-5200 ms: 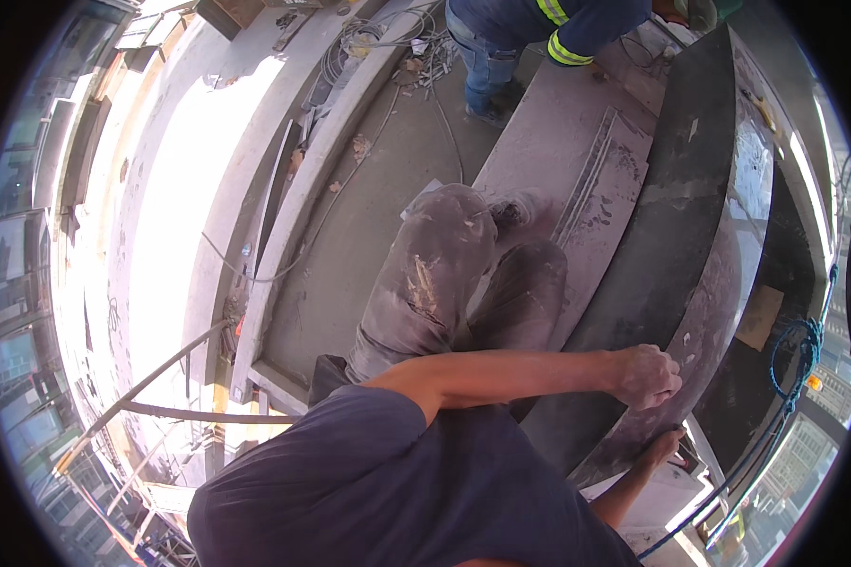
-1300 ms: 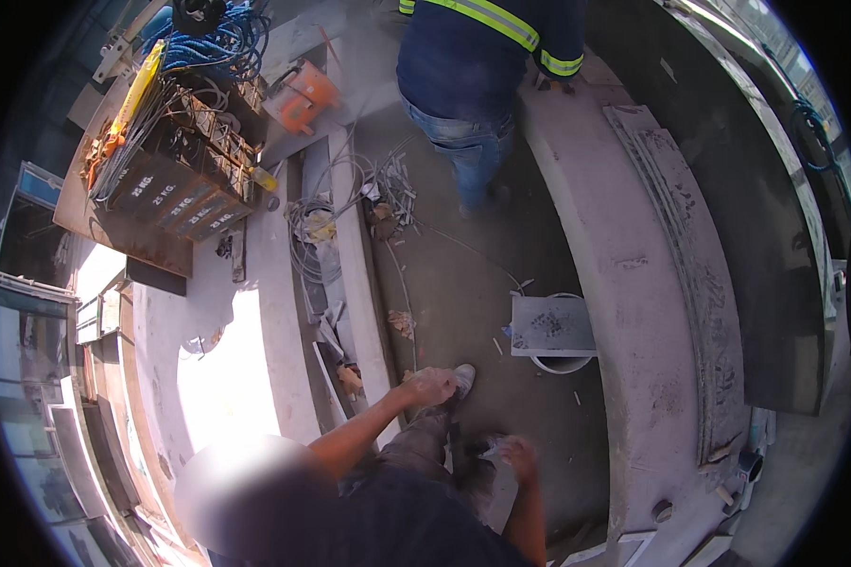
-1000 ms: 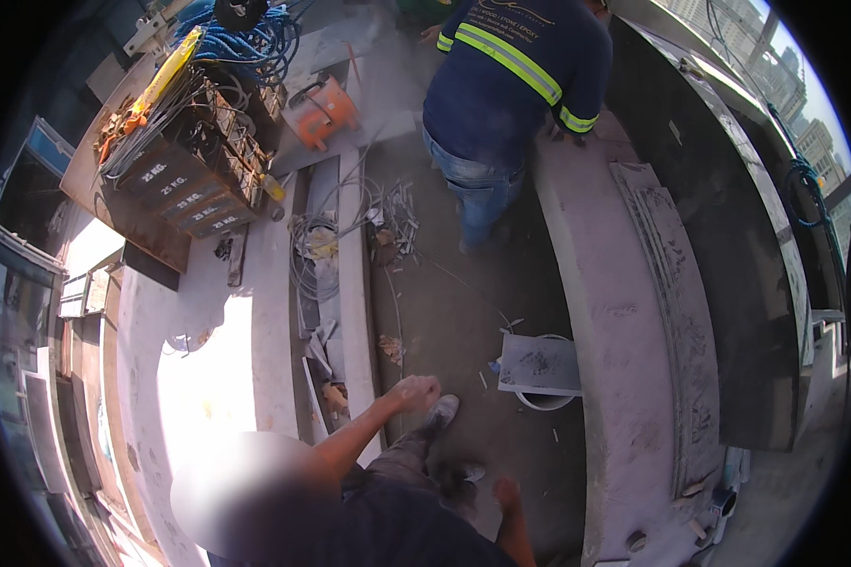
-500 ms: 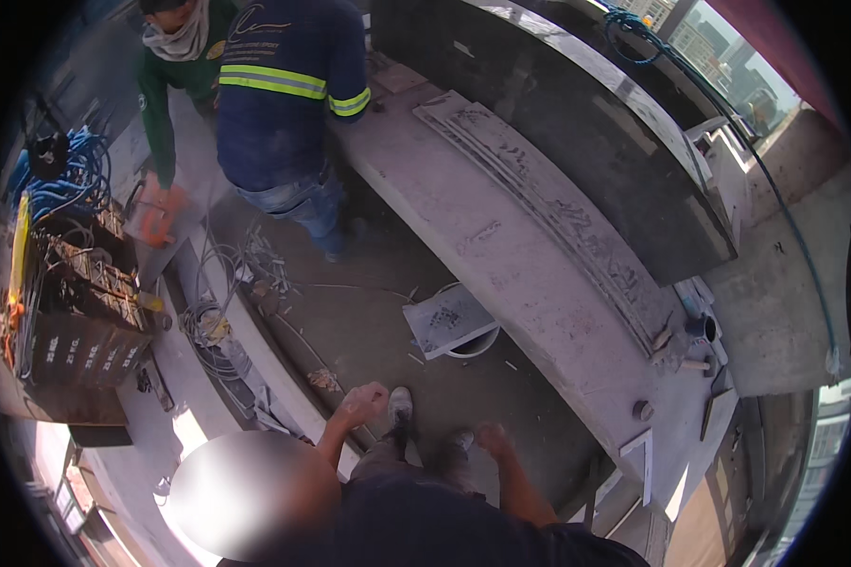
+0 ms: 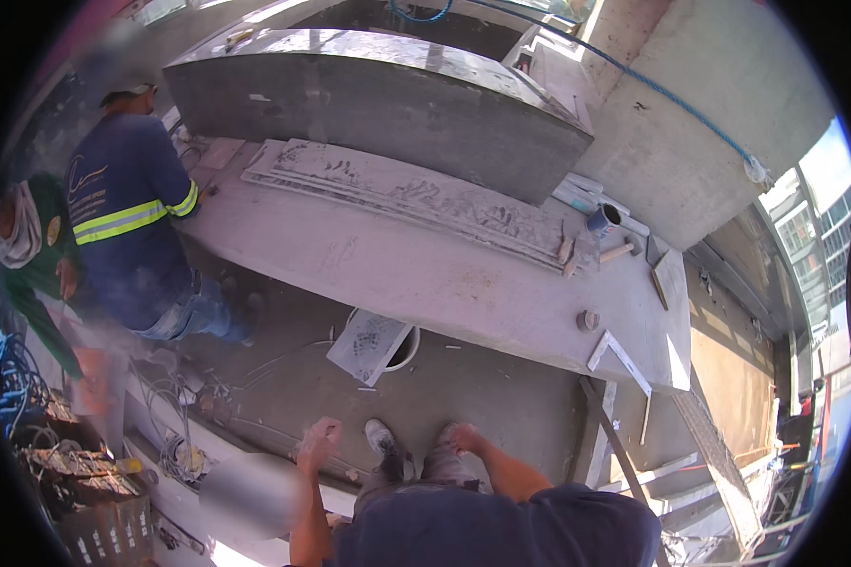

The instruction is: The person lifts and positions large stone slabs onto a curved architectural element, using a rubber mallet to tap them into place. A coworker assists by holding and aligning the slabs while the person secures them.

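My left hand (image 5: 321, 442), dusty and low in front of me, hangs beside my left leg with its fingers loosely apart and nothing visible in it. Close to my right thigh is my right hand (image 5: 460, 438), its fingers loosely bent and also without any visible object. Between the hands are my dusty shoe (image 5: 380, 437) and trouser legs. Ahead on the floor, a grey rectangular slab (image 5: 369, 346) lies tilted across a white bucket (image 5: 412, 353), apart from both hands.
A long dusty ledge (image 5: 444, 293) carries stacked stone strips (image 5: 397, 203), a hammer (image 5: 619, 252), a can (image 5: 603, 220) and a carpenter's square (image 5: 624, 357). At left stand a navy-shirted person (image 5: 128, 227) and a green-sleeved person (image 5: 43, 255) with a blurred orange tool (image 5: 93, 378). Cables (image 5: 175, 444) lie nearby.
My view has swung right, so the ledge, bucket and both people appear further left. My hands stay low by my legs; neither has taken hold of anything visible.
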A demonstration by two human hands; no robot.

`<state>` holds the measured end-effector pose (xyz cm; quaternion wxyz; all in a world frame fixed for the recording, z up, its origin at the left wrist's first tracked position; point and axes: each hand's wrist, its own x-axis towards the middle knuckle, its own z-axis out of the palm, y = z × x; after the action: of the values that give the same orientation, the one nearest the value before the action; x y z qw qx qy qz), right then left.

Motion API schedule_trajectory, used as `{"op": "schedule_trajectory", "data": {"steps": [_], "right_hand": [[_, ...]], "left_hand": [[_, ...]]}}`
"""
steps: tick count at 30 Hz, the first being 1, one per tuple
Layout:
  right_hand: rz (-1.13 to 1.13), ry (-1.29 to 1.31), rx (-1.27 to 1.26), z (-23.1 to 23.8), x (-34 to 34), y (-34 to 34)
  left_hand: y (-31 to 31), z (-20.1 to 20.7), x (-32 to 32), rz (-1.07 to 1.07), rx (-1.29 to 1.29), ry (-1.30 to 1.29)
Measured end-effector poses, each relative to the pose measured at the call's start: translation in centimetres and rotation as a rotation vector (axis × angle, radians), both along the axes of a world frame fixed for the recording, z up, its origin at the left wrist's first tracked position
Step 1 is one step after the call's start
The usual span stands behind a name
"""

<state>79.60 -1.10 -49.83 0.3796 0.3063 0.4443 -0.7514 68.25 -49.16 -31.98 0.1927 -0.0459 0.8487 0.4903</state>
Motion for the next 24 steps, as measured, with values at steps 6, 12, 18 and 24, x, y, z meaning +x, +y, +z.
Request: {"op": "schedule_trajectory", "data": {"steps": [6, 12, 18, 24], "right_hand": [[0.31, 0.116, 0.502, 3.4, -1.8, -5.8], [0.431, 0.171, 0.554, 4.9, -4.8, -5.0], [0.455, 0.471, 0.426, 4.4, -9.0, -5.1], [0.398, 0.233, 0.573, 9.0, -12.0, -10.4]], "left_hand": [[-2.0, -0.5, 1.4, -0.014, -0.182, 0.086], [-2.2, -1.6, 5.5, 0.102, -0.135, -0.042], [-3.3, -1.8, 7.2, 0.211, -0.05, 0.033], [-3.3, -6.2, 9.0, 0.252, -0.031, 0.029]]}}
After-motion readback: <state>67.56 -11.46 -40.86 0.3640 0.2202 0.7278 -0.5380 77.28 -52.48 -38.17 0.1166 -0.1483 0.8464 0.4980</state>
